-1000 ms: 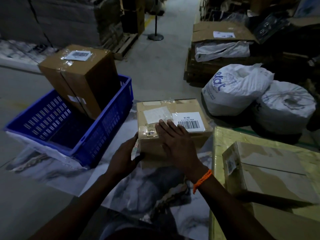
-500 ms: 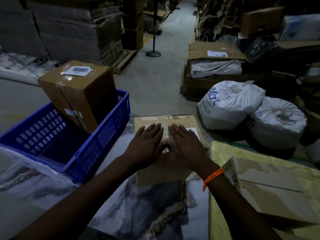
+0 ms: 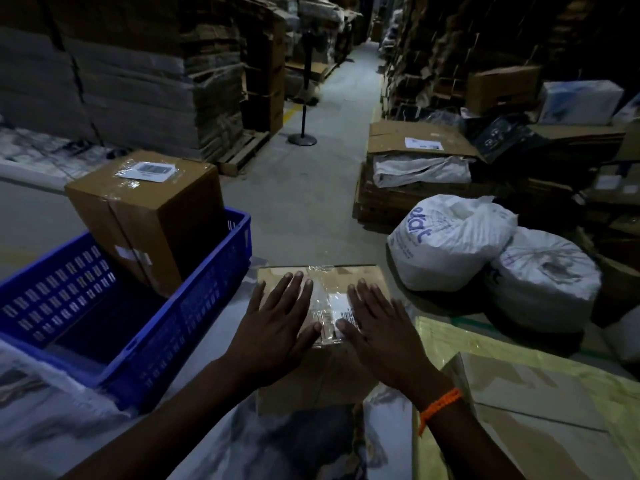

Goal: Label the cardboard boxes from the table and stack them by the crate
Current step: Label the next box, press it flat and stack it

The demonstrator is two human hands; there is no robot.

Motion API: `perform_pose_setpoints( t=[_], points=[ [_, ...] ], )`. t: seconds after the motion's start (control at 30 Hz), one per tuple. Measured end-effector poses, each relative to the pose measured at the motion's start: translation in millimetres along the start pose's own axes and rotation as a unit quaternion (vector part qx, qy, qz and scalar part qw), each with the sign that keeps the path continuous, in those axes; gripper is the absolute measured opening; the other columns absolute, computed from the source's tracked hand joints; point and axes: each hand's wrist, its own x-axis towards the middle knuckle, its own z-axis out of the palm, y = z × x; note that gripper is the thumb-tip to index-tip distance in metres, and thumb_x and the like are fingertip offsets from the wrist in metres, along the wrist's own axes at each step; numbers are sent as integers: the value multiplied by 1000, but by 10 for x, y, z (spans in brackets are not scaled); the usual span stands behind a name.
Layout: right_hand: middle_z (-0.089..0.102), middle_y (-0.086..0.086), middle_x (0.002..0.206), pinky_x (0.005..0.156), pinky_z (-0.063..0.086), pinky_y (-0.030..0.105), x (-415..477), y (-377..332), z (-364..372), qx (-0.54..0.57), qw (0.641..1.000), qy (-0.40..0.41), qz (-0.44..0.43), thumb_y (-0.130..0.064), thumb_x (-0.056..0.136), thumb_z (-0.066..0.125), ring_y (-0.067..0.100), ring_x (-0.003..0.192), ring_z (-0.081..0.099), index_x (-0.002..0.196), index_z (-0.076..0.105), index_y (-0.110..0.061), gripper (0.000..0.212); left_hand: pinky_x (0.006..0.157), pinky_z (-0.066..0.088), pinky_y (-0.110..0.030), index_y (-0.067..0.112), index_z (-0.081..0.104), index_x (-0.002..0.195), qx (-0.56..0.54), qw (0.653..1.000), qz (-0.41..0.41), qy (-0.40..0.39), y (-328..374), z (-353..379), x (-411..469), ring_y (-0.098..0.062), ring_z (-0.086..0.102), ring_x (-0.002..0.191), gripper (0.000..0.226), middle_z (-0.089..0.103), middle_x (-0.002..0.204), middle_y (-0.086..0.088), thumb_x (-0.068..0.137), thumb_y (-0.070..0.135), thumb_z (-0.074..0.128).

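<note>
Neither grip is clamping anything: the left hand (image 3: 277,329) and right hand (image 3: 379,336) are lying flat, fingers straight, pressing the top of the cardboard box (image 3: 311,386), the barcode label (image 3: 341,308) showing between them. Done well, the hands should be smoothing outward from the label's middle, leaving no lifted edge. Both forearms (image 3: 166,420) are reaching forward, wrists low. The box is sitting on the table (image 3: 277,448), just beside the blue crate (image 3: 194,306).
</note>
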Motion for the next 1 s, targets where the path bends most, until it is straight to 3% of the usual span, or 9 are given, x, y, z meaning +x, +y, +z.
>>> perform_pose_setpoints(
  t=[0.07, 0.23, 0.37, 0.43, 0.5, 0.6, 0.7, 0.9, 1.0],
  points=[
    [-18, -9, 168, 125, -9, 46, -35, 52, 12, -12, 1000, 1, 18, -83, 74, -30, 9, 154, -20, 164, -6, -33, 106, 120, -20, -46, 26, -9, 160, -6, 1000, -13, -20, -31, 20, -18, -20, -23, 153, 87, -21, 165, 1, 90, 76, -15],
    [-26, -15, 164, 127, -3, 55, 8, 48, 0, 23, 999, -33, 30, -88, 70, -27, 11, 155, -24, 162, -11, -39, 106, 118, -19, -49, 30, -13, 157, -12, 1000, 5, -25, -47, 36, 37, -23, -22, 153, 88, -22, 164, 2, 84, 78, -22],
    [-25, -9, 166, 126, 8, 45, 78, 113, -70, 116, 991, -19, 61, -85, 87, 23, 10, 153, -20, 164, -8, -33, 97, 119, -18, -47, 31, -9, 160, -16, 1000, -12, -17, -78, 29, 83, -23, -25, 153, 96, -24, 165, 1, 81, 82, -23],
    [-1, -2, 172, 127, 17, 45, 216, 241, -19, 231, 964, 17, 128, -86, 82, 49, 14, 156, 6, 165, 12, -30, 107, 118, -16, -44, 28, -11, 160, -84, 993, -80, 16, -38, 17, 90, -25, -31, 150, 98, -31, 164, -2, 82, 88, -7],
    [52, 5, 154, 115, 43, 51, 348, 385, 63, 362, 916, 35, 171, -91, 68, 65, 22, 139, 52, 152, 42, -28, 107, 120, -10, -43, 21, -18, 159, -190, 965, -180, 24, 18, -64, 152, -31, -28, 151, 106, -34, 162, -8, 87, 85, 27],
    [77, -5, 114, 95, 59, 49, 479, 530, 135, 432, 880, 35, 196, -82, 62, 79, 15, 102, 74, 128, 63, -30, 86, 123, 23, -50, 9, 3, 161, -279, 928, -246, 20, -127, -83, 414, -38, 10, 154, 112, 1, 168, -20, 87, 71, 60],
    [77, -4, 110, 91, 61, 45, 489, 483, -33, 443, 875, 65, 186, -70, 67, 82, 13, 98, 75, 125, 66, -26, 75, 102, 51, -48, 19, 39, 146, -307, 923, -223, 60, -311, -43, 615, -26, 50, 132, 102, 51, 143, -7, 71, 84, 63],
    [67, -6, 116, 91, 57, 37, 396, 455, -206, 487, 843, 122, 190, -29, 80, 88, 12, 104, 67, 133, 50, -22, 65, 109, 37, -32, 11, 36, 152, -351, 894, -213, 181, -163, -184, 733, -25, 41, 136, 95, 42, 150, -13, 77, 42, 86],
    [70, 2, 116, 93, 57, 42, 308, 422, -73, 524, 799, 177, 236, -42, 84, 83, 20, 105, 68, 122, 58, -20, 51, 108, 46, -49, 12, 37, 153, -468, 810, -302, 184, -204, -140, 670, -31, 49, 133, 104, 46, 149, -13, 74, 68, 74]
  ],
)
